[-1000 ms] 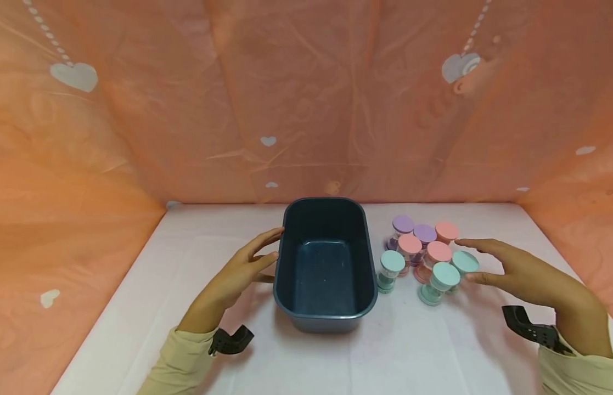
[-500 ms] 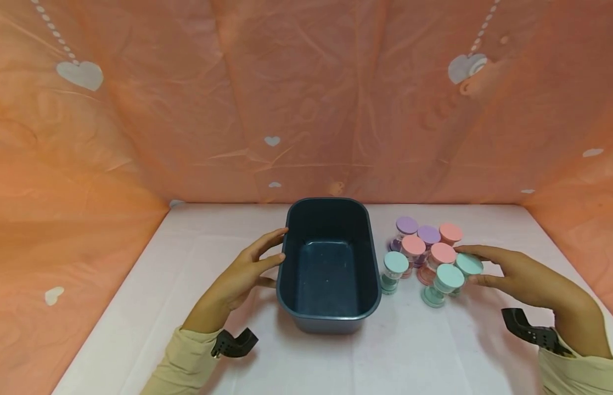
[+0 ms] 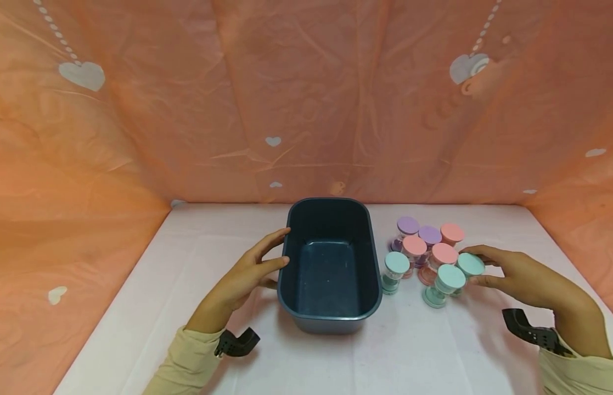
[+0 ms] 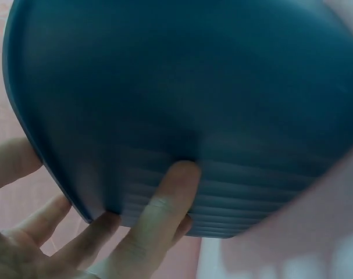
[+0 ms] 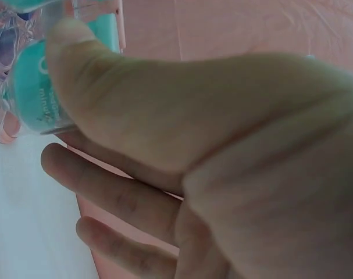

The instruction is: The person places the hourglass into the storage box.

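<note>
Pinching a teal sand timer (image 3: 470, 265) right of the tub (image 3: 331, 307), the right hand (image 3: 521, 277) grips it; the left hand (image 3: 239, 277) rests flat-fingered against the tub's left wall.

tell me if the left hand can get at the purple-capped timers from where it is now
Probably not directly. The left hand rests against the left wall of the dark blue tub, and the purple-capped timers stand at the back of the cluster beyond the tub's right side. It would have to reach over or around the tub.
</note>
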A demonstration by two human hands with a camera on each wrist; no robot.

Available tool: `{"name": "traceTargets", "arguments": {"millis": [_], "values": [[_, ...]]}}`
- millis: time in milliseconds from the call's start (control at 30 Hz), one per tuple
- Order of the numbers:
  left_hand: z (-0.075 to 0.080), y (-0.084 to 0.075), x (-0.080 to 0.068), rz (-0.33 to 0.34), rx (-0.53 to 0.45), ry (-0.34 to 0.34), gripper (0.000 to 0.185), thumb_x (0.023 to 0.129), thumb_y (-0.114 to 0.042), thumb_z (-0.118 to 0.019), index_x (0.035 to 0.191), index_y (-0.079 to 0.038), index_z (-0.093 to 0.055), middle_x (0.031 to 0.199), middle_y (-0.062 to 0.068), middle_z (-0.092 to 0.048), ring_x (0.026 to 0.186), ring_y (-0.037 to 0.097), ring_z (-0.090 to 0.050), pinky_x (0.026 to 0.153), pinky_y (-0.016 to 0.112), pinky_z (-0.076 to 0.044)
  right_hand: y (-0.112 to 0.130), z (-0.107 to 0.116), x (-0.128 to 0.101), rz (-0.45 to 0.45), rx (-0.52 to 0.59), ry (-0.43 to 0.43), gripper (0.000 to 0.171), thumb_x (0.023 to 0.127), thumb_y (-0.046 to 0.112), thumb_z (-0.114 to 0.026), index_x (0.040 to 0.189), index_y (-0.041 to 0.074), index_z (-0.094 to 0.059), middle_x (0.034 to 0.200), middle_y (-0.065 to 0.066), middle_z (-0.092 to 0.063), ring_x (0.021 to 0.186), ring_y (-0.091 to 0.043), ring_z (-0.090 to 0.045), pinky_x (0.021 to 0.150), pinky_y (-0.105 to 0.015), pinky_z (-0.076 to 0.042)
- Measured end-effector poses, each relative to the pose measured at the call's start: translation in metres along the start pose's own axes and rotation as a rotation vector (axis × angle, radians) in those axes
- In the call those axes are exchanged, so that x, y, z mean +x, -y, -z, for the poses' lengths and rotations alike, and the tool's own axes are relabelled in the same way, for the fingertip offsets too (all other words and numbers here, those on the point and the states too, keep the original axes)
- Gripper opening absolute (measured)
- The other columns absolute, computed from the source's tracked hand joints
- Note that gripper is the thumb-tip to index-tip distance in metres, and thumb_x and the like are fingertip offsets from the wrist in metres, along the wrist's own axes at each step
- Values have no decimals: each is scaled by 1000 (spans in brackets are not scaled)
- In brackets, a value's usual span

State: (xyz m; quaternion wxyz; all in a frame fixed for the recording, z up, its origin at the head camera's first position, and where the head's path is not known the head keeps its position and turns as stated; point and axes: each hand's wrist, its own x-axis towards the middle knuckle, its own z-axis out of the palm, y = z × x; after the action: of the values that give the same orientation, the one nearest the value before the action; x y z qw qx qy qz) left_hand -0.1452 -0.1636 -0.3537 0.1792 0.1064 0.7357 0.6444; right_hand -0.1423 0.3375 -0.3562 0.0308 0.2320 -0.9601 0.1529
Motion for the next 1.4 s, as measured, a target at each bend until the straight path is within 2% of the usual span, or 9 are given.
{"name": "traceTargets", "arguments": {"millis": [333,500,600,767,933,1100,1200,1300,1400], "values": [[0,2,1,-12,-10,-28,62,98,-23,-60,154,-28,-34,162,7,-27,135,43,-48,78,41,-57,3,1,2,-36,33,-47,46,78,29,-84,118,26,-63,105,6,-72,96,10,-58,79,-10,-39],[1,3,1,3,-6,-23,61,99,-23,-58,154,-27,-34,162,9,-26,136,43,-46,78,41,-58,3,1,0,-105,43,-19,43,80,38,-81,118,26,-65,108,1,-73,99,5,-59,80,-20,-44],[1,3,1,18,-9,-26,61,99,-23,-59,154,-30,-34,162,7,-27,136,42,-45,80,42,-56,5,3,-1,-146,27,-16,44,80,43,-80,118,26,-64,110,-2,-74,102,-4,-61,82,-31,-46],[1,4,1,22,-24,-20,61,99,-24,-58,154,-31,-33,162,5,-26,137,41,-43,84,45,-54,8,9,0,-192,55,-15,45,84,44,-77,121,23,-64,114,-12,-72,109,-32,-64,84,-48,-46],[1,4,2,16,-37,-14,62,99,-25,-58,154,-31,-32,161,8,-26,137,42,-43,87,48,-52,13,15,2,-237,77,-23,45,84,46,-76,120,21,-65,115,-18,-71,109,-43,-63,80,-48,-48],[2,5,2,16,-46,-11,62,98,-25,-58,154,-31,-32,161,9,-27,137,42,-42,89,48,-51,15,17,3,-259,86,-63,43,81,47,-78,115,24,-67,112,-15,-72,103,-39,-65,73,-34,-46],[3,6,3,4,-49,-6,62,98,-24,-58,154,-31,-33,160,9,-27,136,41,-44,89,47,-52,14,18,2,-267,84,-97,41,79,49,-80,112,28,-67,109,-12,-73,93,-15,-66,68,-26,-44],[3,7,3,-11,-47,2,61,99,-23,-58,154,-30,-32,160,10,-27,135,41,-45,91,45,-53,13,19,1,-275,94,-125,39,78,50,-80,109,32,-67,107,-9,-74,87,11,-54,67,-22,-42],[4,7,3,-18,-40,6,62,99,-23,-58,154,-30,-32,160,10,-27,135,41,-47,92,44,-53,14,21,1,-274,104,-156,37,77,49,-81,107,33,-67,105,-8,-74,84,20,-45,67,-20,-41]]}}
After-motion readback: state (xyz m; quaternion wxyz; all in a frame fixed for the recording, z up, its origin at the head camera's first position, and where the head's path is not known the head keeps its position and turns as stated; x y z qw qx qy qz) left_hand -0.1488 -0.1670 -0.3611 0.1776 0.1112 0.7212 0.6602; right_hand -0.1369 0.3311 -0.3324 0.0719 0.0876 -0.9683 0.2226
